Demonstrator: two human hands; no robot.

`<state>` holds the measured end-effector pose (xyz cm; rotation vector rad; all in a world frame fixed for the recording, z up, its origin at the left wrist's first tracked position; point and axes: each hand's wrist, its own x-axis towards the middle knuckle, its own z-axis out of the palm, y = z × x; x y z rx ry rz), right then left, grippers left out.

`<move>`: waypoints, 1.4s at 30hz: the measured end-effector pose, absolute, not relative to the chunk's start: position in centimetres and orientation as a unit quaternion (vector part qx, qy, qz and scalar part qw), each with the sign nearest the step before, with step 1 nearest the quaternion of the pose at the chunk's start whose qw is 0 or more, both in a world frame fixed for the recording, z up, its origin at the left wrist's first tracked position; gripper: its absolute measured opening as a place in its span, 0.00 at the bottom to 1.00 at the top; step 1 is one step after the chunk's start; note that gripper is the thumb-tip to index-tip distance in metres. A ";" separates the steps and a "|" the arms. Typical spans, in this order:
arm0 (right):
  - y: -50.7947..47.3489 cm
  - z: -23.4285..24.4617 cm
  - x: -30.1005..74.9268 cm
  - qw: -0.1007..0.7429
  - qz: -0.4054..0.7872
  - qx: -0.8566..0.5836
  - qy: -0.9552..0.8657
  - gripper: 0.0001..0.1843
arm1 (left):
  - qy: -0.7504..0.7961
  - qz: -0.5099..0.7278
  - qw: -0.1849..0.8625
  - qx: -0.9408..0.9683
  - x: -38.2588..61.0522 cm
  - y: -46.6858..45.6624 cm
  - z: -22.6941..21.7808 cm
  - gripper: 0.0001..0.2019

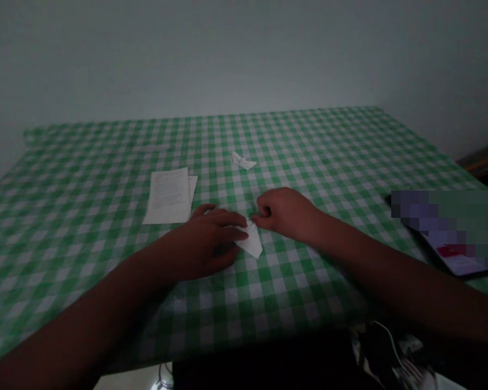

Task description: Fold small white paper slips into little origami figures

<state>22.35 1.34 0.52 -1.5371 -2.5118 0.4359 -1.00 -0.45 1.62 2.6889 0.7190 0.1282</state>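
Logged from the head camera, dim light: a table [106, 162] fills the view, covered by a green-and-white gingham cloth [301, 146]. Right of centre, a pixelated dark slab [443, 233] lies near the right edge, too obscured for me to name. Left of centre lie printed paper sheets [166, 196], with a small white paper scrap [242, 160] farther off toward the far side. The folded white paper [254, 243] sits mid-table on the cloth, tapering to a point at its far end, between my two hands. My left hand [207, 238] lies with its fingers nearly straight across the paper's left side, seemingly pressing it down; I cannot tell whether the thumb reaches beneath. My right hand [284, 214] is curled closed, with its fingertips [254, 219] on the far point. I judge the paper very light, thin and soft, so it should crease easily; I would take hold along its folded edges, with a gentle pinch.
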 end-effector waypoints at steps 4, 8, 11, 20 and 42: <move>0.4 1.2 22.4 0.063 0.140 -0.478 -0.865 0.13 | 0.262 0.039 0.172 0.949 -1.1 -0.5 1.7 0.16; -1.2 2.2 22.5 0.019 0.137 -0.431 -0.892 0.12 | 0.258 0.033 0.176 0.950 -1.0 -0.6 1.8 0.15; -1.5 2.4 22.5 0.006 0.144 -0.450 -0.881 0.12 | 0.257 0.029 0.180 0.949 -1.0 -0.5 2.0 0.14; 0.5 1.4 22.0 0.039 0.145 -0.515 -0.844 0.12 | 0.255 0.039 0.195 0.946 -1.0 0.1 2.2 0.15; 0.2 0.9 22.6 0.172 0.146 -0.432 -0.873 0.03 | 0.274 0.061 0.192 0.940 -1.0 -0.2 1.1 0.15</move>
